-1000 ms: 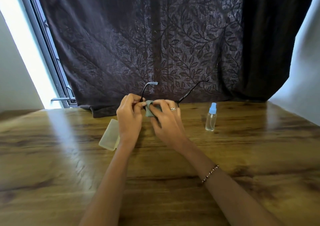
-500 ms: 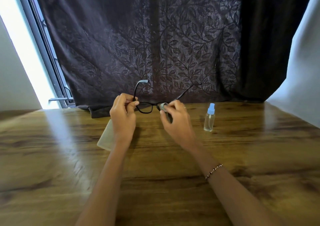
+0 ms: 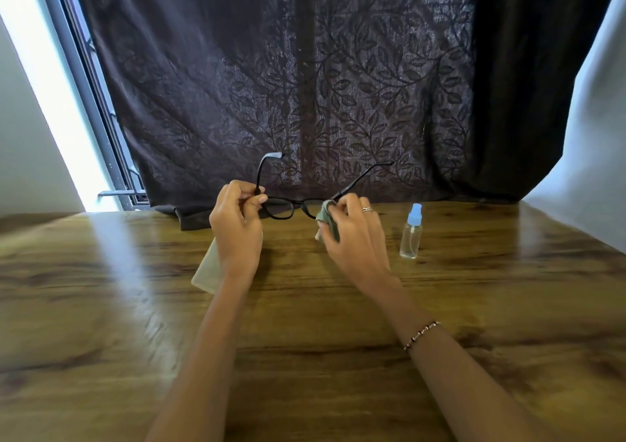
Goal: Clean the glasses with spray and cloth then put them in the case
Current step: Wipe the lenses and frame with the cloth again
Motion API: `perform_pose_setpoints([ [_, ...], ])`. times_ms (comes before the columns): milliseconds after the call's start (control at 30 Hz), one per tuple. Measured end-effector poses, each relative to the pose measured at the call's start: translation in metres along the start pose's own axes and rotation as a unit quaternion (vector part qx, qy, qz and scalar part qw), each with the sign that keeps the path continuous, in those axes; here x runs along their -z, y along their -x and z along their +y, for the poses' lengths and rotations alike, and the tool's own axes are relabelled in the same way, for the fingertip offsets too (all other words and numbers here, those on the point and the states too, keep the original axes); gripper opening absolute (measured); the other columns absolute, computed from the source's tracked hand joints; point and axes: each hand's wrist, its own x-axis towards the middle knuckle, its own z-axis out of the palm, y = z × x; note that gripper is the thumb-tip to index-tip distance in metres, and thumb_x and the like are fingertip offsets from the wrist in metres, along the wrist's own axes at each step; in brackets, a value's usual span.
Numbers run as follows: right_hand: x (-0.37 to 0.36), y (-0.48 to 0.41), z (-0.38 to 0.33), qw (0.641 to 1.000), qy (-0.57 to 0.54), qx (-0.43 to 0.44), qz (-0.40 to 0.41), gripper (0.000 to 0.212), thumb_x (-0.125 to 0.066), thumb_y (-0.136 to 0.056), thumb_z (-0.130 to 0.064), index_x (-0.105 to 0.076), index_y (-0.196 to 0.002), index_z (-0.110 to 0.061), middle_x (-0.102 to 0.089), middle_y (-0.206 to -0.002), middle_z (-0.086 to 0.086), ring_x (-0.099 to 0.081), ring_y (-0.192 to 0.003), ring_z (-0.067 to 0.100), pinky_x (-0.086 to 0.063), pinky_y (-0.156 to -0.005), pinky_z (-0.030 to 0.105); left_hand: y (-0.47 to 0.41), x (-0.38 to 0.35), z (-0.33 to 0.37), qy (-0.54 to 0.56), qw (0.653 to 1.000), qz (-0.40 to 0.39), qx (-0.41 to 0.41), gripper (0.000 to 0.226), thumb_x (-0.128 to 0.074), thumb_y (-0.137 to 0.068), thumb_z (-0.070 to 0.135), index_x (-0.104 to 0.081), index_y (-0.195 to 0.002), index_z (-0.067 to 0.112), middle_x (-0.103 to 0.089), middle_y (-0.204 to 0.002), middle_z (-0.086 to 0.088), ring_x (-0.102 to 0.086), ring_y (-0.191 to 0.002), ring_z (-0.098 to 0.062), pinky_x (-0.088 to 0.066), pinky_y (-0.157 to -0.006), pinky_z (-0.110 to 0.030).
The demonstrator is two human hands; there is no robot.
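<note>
Shifted rightward, the cloth [image 3: 327,219] is pinched onto a lens by the right hand [image 3: 355,238]; the glasses [image 3: 299,203], likely light and fragile, are gripped at the hinge by the left hand [image 3: 237,228].

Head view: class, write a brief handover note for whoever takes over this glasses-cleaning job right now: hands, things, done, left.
Left hand pinches the black glasses at their left hinge, above the wooden table, temples unfolded.
Right hand holds a grey-green cloth round the right lens.
Spray bottle stands on the table, right of the hands. The pale case lies beneath the left wrist.
Done: wiping is under way; whether spray was used cannot be told.
Left: finish the lenses, fold the temples, put the glasses in the case.
</note>
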Motion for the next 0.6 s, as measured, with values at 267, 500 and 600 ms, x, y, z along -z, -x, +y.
perform_pose_setpoints([
  [267,-0.002,-0.002,-0.001,1.0,0.003,0.005,-0.023,0.031,-0.056,-0.094,-0.034,-0.063,-0.113,-0.011,-0.049,-0.101,-0.001,-0.045,-0.092,0.015,-0.045,-0.075,0.031,0.001,-0.001,0.0,0.007,1.0,-0.014,-0.002,0.012,-0.058,-0.087,-0.005,-0.063,-0.09,0.006,-0.062,-0.087,-0.002,-0.06,-0.081,-0.005,-0.048,-0.074,-0.01],
  [500,-0.005,-0.003,-0.008,0.996,-0.087,0.007,-0.027,0.029,-0.063,-0.09,-0.021,-0.065,-0.117,-0.009,-0.05,-0.102,-0.001,-0.043,-0.094,0.013,-0.047,-0.077,0.029,0.002,-0.001,0.004,0.01,1.0,-0.011,0.007,0.011,-0.059,-0.087,-0.004,-0.062,-0.088,0.007,-0.062,-0.087,-0.001,-0.057,-0.08,0.007,-0.043,-0.071,-0.005],
  [600,-0.002,-0.004,-0.001,0.999,-0.033,-0.013,-0.023,0.028,-0.06,-0.091,-0.032,-0.067,-0.109,-0.012,-0.048,-0.098,-0.002,-0.044,-0.092,0.014,-0.045,-0.079,0.031,0.0,-0.001,0.003,0.019,1.0,-0.001,0.021,0.013,-0.06,-0.086,-0.004,-0.062,-0.087,0.009,-0.061,-0.086,0.003,-0.057,-0.08,0.007,-0.043,-0.072,-0.006],
])
